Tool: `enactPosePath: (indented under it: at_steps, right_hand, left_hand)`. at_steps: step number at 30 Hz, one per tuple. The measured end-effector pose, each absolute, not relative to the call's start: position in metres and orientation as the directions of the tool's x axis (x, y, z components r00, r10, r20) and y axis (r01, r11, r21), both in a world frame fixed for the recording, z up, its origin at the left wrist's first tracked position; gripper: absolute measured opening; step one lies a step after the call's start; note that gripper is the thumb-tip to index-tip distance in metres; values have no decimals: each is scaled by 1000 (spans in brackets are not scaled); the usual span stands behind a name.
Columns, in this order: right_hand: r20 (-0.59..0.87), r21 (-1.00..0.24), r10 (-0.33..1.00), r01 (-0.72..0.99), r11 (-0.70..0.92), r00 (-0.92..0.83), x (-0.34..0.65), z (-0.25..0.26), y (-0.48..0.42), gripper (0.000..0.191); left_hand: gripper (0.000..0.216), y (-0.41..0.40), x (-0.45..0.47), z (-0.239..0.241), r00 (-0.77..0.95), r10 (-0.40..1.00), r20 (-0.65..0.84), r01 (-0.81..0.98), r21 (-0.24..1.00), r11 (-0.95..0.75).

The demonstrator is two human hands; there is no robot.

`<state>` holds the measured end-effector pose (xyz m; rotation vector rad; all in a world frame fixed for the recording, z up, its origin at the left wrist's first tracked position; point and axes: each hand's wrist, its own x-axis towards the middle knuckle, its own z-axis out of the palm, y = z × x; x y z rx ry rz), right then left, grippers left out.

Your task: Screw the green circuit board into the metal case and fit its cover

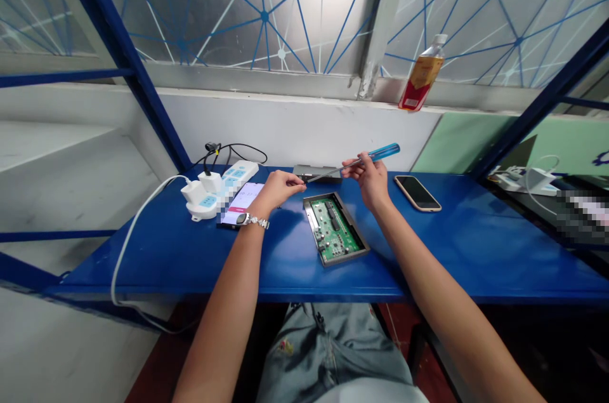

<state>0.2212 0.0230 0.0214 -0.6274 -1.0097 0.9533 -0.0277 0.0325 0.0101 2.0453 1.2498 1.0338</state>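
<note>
Glare whitens the window [238, 9]; diffuse reflections lie along the table's [499, 251] near edge; wide-angle distortion stretches the outer margins.

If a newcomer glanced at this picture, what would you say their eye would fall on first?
Probably the screwdriver with its bright blue handle, held in the right hand, its tip end close to the fingers of the left hand. Next, perhaps, the green circuit board in its open metal case, on the blue table between the forearms. Higher up, the red-and-yellow bottle stands out against the patterned window.
</note>
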Motion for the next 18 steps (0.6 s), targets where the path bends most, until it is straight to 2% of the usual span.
enactPosePath:
  at_steps: [10,18]
  right_hand:
    - [421,-818,885,-338,466,201,223,21,24,44]
    - [429,-817,893,-363,448,138,223,24,21,42]
  left_hand:
    - [8,29,-25,12,271,883,382,519,715,-469]
    - [7,28,-23,13,260,895,361,530,722,-445]
